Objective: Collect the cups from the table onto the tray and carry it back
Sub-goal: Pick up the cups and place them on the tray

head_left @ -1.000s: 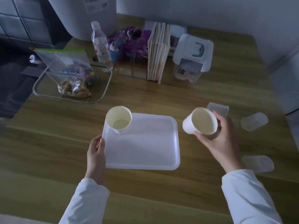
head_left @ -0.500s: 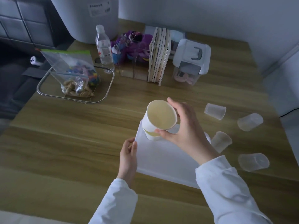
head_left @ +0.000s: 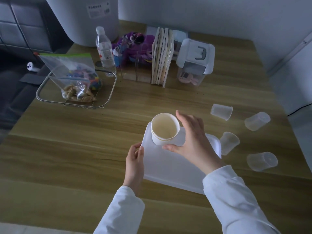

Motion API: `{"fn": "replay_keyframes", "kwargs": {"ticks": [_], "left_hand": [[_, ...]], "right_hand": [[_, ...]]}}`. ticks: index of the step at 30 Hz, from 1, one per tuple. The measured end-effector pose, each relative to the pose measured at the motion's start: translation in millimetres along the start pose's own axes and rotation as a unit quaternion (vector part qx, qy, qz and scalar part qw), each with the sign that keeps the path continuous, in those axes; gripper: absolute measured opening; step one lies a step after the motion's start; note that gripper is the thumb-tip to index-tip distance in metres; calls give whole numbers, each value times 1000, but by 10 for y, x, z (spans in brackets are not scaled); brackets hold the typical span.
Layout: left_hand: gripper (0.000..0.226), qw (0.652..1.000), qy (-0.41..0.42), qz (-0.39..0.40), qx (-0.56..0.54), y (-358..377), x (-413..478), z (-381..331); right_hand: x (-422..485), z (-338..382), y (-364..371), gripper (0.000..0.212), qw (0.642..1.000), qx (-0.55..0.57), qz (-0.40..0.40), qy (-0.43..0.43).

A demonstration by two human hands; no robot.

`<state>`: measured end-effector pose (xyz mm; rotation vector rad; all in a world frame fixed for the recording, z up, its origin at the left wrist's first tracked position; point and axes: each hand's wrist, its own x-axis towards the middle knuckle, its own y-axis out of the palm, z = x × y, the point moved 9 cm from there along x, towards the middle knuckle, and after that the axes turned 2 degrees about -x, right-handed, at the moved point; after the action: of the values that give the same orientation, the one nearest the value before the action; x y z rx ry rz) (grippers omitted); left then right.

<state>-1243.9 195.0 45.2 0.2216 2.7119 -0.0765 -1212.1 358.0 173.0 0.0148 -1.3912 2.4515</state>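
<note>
1. Centrally, a white tray lies flat on the wooden worktop.
2. Two nested paper cups stand upright at the tray's far left corner, one seated inside the other.
3. On the tray's left edge, the left hand grips the rim, fingers curled over it.
4. Over the tray, the right hand is spread loose around the right side of the paper cups; thumb near their base, fingers by the rim. Whether it touches them I cannot tell.
5. Right of the tray, four clear plastic cups lie on the worktop: one just beside the tray's right edge, one beyond the tray's far right corner, one farther right, and one right of the tray on its nearer side.
6. Beyond the tray, toward the wall, stand a water bottle, a row of books and a lidded box.
7. Far left of the tray, a wire basket holds a zip bag.
</note>
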Motion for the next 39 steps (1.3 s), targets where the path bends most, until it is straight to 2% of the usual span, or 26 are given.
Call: {"fn": "replay_keyframes", "kwargs": {"ticks": [4,10,14,17,23,29,34,37,39], "left_hand": [[14,1000,-6,8,-2,35,-16,22],[16,1000,-14,18,1,122,-11,42],[15,1000,-6,1,13,160,15,43],[14,1000,-2,-18,24,170,41,54],[17,997,-8,-73,23,181,91,134],[14,992,-18,-126,-11,307,39,173],[16,988,-27,-151,-26,419,30,246],[17,986,-31,-159,-33,461,28,278],[16,986,-30,-160,-36,476,21,287]], "right_hand": [[-105,-110,-51,94,1000,14,-7,26],[-422,-668,-361,65,975,112,-98,167],[-785,-1310,-544,53,904,226,-155,328],[-1075,-1798,-552,51,845,276,-170,426],[-1266,-2469,-238,42,772,300,-94,552],[-1112,-2930,91,41,746,286,-38,601],[-992,-3120,242,55,732,292,-12,616],[-953,-3159,260,57,740,286,4,609],[-912,-3135,214,51,752,293,9,590]]}}
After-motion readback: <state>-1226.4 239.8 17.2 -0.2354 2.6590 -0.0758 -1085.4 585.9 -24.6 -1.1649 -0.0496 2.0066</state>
